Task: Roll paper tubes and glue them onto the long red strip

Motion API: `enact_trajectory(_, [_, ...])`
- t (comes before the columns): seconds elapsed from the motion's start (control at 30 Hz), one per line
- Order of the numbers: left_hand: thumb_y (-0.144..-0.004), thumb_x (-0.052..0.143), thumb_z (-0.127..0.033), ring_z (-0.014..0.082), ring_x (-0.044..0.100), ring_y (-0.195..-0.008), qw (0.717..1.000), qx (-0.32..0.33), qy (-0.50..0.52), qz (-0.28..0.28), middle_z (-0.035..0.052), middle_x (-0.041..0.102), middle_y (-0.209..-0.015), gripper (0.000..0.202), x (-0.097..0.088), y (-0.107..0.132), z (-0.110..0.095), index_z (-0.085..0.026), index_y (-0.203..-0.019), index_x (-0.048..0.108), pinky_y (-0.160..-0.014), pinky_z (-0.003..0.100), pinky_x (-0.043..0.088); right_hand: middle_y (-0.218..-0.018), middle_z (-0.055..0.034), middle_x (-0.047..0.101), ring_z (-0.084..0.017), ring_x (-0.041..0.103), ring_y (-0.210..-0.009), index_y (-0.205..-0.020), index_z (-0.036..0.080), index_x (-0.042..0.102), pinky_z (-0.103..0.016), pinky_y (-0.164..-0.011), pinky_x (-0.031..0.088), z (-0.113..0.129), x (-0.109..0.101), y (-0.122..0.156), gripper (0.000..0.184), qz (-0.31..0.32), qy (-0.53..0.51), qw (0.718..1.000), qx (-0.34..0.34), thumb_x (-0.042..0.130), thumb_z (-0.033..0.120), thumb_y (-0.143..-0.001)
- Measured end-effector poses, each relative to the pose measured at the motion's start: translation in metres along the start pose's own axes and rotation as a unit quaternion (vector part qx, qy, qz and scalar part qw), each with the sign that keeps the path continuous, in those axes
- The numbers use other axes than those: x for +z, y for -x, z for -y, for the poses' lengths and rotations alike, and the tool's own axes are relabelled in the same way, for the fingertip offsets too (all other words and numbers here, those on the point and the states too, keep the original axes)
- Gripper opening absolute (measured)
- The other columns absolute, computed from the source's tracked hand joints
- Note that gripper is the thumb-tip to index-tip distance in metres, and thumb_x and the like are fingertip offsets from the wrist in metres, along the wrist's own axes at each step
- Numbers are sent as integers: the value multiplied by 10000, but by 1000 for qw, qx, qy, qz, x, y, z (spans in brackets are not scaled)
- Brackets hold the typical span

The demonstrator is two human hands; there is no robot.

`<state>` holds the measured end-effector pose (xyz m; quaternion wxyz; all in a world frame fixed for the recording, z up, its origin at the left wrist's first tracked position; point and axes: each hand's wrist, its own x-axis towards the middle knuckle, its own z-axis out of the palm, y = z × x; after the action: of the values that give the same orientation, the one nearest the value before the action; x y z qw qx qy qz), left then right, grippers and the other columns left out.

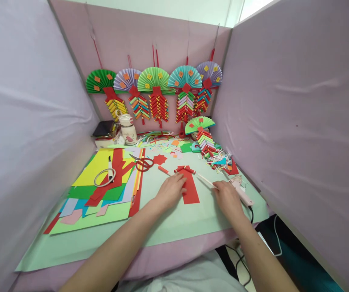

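Note:
My left hand (171, 190) lies on the green tabletop with its fingers spread on the left edge of a red paper strip (190, 191). Two small red paper rolls (189, 170) sit in a V at the top of that strip. Another red paper roll (163, 170) lies just left of the fingertips. To the right, my right hand (227, 198) is closed around a thin white stick (205, 179), its tip pointing left toward the rolls. Beside that hand rests a pale pink glue gun (242, 192) with a black cord.
Coloured paper sheets (86, 172) fill the left side, with a silver tape ring (104, 184), a craft knife (110, 164) and red-handled scissors (144, 164). Paper scraps (223, 158) pile up behind. A thermos jug (128, 129) stands at the back; several fan decorations (156, 79) hang there.

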<state>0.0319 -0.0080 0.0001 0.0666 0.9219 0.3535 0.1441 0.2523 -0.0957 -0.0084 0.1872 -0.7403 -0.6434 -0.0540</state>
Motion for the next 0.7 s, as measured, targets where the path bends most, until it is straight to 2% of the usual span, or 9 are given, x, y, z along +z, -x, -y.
enact_trajectory(0.13, [-877, 516, -303, 252, 500, -1167, 999, 9, -9, 52, 119, 563, -1225, 262, 6, -3, 0, -176, -1098, 579, -1027, 408, 323, -866, -82, 639, -232, 530, -843, -902, 181, 654, -307, -706, 307, -4, 7, -3, 156, 12, 19, 1000, 13, 503, 160, -868])
enact_trajectory(0.3, [-876, 522, -325, 228, 524, -1123, 998, 14, -17, 57, 94, 584, -1160, 237, 2, 2, -1, -193, -1062, 585, -1045, 396, 285, -841, -70, 635, -224, 526, -833, -897, 181, 660, -300, -693, 296, 8, 17, -17, 131, 22, 14, 1000, 9, 543, 156, -846])
enact_trajectory(0.5, [-857, 541, -310, 247, 546, -1074, 998, 28, -17, 55, 107, 614, -1078, 218, -6, 3, -3, -171, -1004, 623, -971, 380, 368, -911, -78, 597, -199, 535, -876, -943, 182, 669, -274, -716, 311, 21, 26, -36, 153, 44, -26, 999, 13, 538, 201, -867])
enact_trajectory(0.6, [-870, 493, -253, 236, 567, -1037, 999, 43, 10, 30, 101, 635, -1047, 205, -9, -7, 7, -177, -985, 643, -926, 358, 413, -915, -75, 572, -190, 524, -876, -936, 192, 669, -266, -720, 314, 24, 29, -40, 169, 51, -23, 998, 5, 509, 222, -889])
enact_trajectory(0.7, [-882, 408, -174, 230, 521, -1152, 998, 30, 37, -37, 117, 588, -1223, 318, -8, -25, 24, -166, -1124, 614, -1000, 358, 386, -922, -73, 566, -193, 508, -887, -977, 195, 655, -265, -736, 314, 26, 31, -41, 174, 47, -8, 999, -8, 505, 223, -895])
